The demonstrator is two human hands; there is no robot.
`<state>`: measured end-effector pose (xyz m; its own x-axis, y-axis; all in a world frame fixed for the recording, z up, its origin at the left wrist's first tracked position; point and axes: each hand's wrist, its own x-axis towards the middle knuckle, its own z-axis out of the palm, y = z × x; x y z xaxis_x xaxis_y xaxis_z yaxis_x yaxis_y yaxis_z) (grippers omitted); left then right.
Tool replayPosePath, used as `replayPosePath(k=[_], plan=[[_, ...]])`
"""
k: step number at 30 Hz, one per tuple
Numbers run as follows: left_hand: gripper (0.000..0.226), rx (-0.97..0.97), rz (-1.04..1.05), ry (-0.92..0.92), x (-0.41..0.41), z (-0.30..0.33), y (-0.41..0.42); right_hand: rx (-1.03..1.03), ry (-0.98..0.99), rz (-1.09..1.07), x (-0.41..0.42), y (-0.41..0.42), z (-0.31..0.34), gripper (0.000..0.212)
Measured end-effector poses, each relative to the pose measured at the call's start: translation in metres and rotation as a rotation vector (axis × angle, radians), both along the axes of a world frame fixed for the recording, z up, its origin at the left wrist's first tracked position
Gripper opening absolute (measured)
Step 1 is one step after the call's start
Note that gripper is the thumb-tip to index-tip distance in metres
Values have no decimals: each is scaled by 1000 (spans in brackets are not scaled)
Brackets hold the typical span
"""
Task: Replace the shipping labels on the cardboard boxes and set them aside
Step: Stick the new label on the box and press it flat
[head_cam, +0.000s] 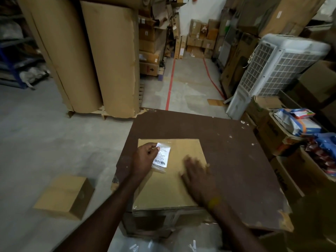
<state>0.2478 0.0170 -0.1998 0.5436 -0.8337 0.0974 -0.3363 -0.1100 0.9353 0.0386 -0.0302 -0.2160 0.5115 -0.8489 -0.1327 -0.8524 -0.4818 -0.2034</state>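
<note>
While the cardboard box (171, 171) lay flat on the dark brown tabletop (236, 151), its near edge sat flush with the table's near rim and its far edge stopped well short of the far rim. Bare tabletop lay open beyond the box and to its right; the table's edges were chipped at the near right corner.

Item, left hand (144, 157): fingers curled, thumb and fingertips pinching the upper corner of a white shipping label (162, 155) with a barcode at its lower end. The label lay over the box's upper left area, near the left edge, above a clear plastic sleeve (158, 169).

Item, right hand (197, 176): blurred, fingers spread and flat on the box top near its right edge. A yellow band (214, 202) sat at the wrist.

Item, second cardboard box (63, 195): on the concrete floor (45, 133) left of the table, well apart from it, with open floor around it.

Item, two tall brown paper rolls (87, 57): upright on a pallet beyond the floor space.

Item, white air cooler (272, 70): tilted, right of a red-lined aisle.

Item, cartons with packets (298, 122): just beside the table's right edge.
</note>
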Motion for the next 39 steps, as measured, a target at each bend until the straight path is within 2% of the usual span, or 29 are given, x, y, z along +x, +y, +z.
replayPosePath(k=[2, 4, 5, 7, 9, 11, 12, 14, 15, 17, 19, 21, 23, 24, 26, 29, 33, 39], plan=[[15, 2, -2, -1, -2, 1, 2, 89, -25, -317, -13, -45, 11, 74], [14, -8, 10, 5, -4, 5, 4, 69, -60, -429, -21, -60, 28, 71], [14, -10, 15, 9, -4, 7, 4, 16, -68, -362, -20, -54, 31, 69], [17, 4, 18, -2, -2, 7, 3, -63, -56, -82, -9, -16, 31, 67], [19, 32, 14, -25, -3, 9, 3, -17, -91, 203, 1, 31, 23, 74], [20, 43, 20, -36, -3, 9, 3, 65, -48, 327, 4, 47, 10, 74], [20, 48, 25, -41, -2, 8, 4, 47, -42, 294, 2, 42, 4, 69], [21, 57, 35, -36, -2, 8, 4, -34, -34, 24, -3, 17, 0, 63], [21, 56, 36, -19, -3, 9, 4, 5, -18, -141, -8, 0, 5, 63], [22, 32, 32, 28, -3, 9, 4, 36, -59, -325, -20, -22, 12, 60], [23, 18, 20, 63, -4, 11, 5, -41, -149, -267, -19, -13, 22, 56], [25, 11, 10, 93, -3, 10, 5, -28, -183, -18, -12, 15, 24, 55], [26, 6, 0, 142, -2, 8, 6, 45, -127, 151, -8, 39, 12, 57], [26, 0, -2, 169, -2, 7, 8, 38, -87, 156, -10, 39, 6, 61], [27, -3, 18, 183, -4, 5, 15, -25, -47, -14, -20, 20, 0, 73], [24, 23, 92, 57, -15, 2, 37, 3, -152, -340, -40, -1, 5, 63], [11, 5, 189, -82, -30, -11, 62, 134, -368, -349, -43, 16, 3, 63], [19, 73, 156, 12, -33, -16, 83, 118, -511, -468, -35, 50, -3, 68]])
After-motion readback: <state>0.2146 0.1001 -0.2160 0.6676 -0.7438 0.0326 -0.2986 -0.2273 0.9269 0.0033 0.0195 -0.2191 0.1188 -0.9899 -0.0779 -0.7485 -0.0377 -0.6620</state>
